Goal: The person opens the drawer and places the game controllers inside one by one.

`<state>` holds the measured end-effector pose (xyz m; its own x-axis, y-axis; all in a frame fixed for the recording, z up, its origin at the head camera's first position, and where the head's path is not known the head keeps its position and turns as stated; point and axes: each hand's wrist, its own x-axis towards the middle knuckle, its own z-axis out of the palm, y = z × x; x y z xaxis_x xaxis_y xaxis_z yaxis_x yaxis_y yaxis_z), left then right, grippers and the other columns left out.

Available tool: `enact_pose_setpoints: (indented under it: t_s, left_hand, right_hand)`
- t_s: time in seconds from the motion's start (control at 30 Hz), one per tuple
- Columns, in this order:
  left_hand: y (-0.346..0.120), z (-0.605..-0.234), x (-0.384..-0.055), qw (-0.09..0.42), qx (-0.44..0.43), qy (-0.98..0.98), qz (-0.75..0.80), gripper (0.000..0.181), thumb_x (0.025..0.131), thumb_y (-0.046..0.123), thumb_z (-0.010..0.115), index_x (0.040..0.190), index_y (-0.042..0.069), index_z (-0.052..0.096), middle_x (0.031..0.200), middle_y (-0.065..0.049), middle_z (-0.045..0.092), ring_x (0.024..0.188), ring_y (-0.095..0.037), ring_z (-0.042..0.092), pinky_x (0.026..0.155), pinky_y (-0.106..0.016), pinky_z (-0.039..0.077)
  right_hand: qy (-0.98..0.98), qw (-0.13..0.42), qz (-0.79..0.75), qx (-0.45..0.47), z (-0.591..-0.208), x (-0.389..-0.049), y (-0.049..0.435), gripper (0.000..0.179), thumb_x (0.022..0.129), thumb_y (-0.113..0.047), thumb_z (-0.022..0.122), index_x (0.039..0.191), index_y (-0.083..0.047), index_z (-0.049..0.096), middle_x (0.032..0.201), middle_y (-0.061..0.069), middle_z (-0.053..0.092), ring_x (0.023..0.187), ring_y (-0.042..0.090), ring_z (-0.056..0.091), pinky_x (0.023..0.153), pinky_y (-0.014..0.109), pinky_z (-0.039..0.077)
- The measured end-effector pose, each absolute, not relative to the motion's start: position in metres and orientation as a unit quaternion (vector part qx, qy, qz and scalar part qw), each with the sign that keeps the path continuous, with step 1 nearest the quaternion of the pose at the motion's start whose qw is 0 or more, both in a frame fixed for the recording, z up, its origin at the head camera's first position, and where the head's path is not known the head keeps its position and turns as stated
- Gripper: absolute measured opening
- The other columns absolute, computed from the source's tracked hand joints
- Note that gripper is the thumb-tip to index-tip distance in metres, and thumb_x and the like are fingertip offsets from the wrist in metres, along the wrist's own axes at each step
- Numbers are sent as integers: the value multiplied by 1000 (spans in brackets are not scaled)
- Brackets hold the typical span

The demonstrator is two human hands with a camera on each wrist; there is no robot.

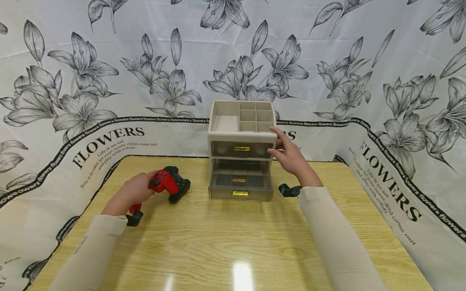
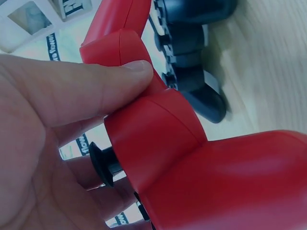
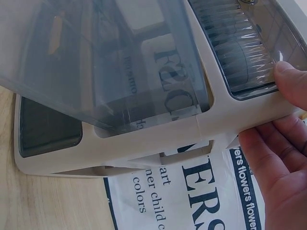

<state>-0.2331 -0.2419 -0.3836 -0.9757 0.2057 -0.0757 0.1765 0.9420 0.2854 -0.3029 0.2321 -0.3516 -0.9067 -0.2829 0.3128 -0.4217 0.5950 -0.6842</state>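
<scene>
At left, beside the black controller (image 1: 177,184), the red controller (image 1: 166,182) is gripped by the left hand's (image 1: 135,189) thumb and fingers; the organizer's (image 1: 242,137) right edge, held between the right hand's (image 1: 290,155) parted thumb and fingers, is best braced firmly, the open drawer (image 1: 240,193) unjarred

Light wood-grain desk (image 1: 204,242), yellowish, w/ bright reflections (image 1: 242,277) at the near end. White cloth (image 1: 145,24) hangs behind & along both sides, printed w/ blk-&-grey flower drawings (image 1: 87,66) (a few soft creases, too). Lower down: blk band (image 1: 164,119) w/ tiny repeated "flowers", then big "FLOWERS" lettering (image 1: 105,139) & small slanted text (image 1: 127,149), approx. 3 lines.
</scene>
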Motion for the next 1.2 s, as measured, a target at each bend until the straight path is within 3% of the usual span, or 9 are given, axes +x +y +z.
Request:
enact_pose_setpoints:
  t_s: [0.77, 1.2]
  left_hand:
    - [-213, -360, -232, 9, 149, 980, 130, 69, 86, 12, 66, 148, 5, 38, 112, -23, 59, 85, -28, 55, 74, -41, 48]
    - [-192, -345, -234, 23, 157, 978, 132, 71, 87, 13, 67, 150, 9, 35, 117, -23, 57, 89, -28, 56, 75, -40, 49]
  right_hand:
    - [-886, 84, 412, 194, -352, -305, 233, 72, 98, -26, 57, 150, -51, 14, 116, 16, 59, 114, 31, 57, 106, 52, 41]
    - [-883, 91, 416, 199, -353, -304, 232, 72, 97, -23, 58, 151, -47, 16, 113, 18, 60, 112, 32, 58, 104, 53, 43]
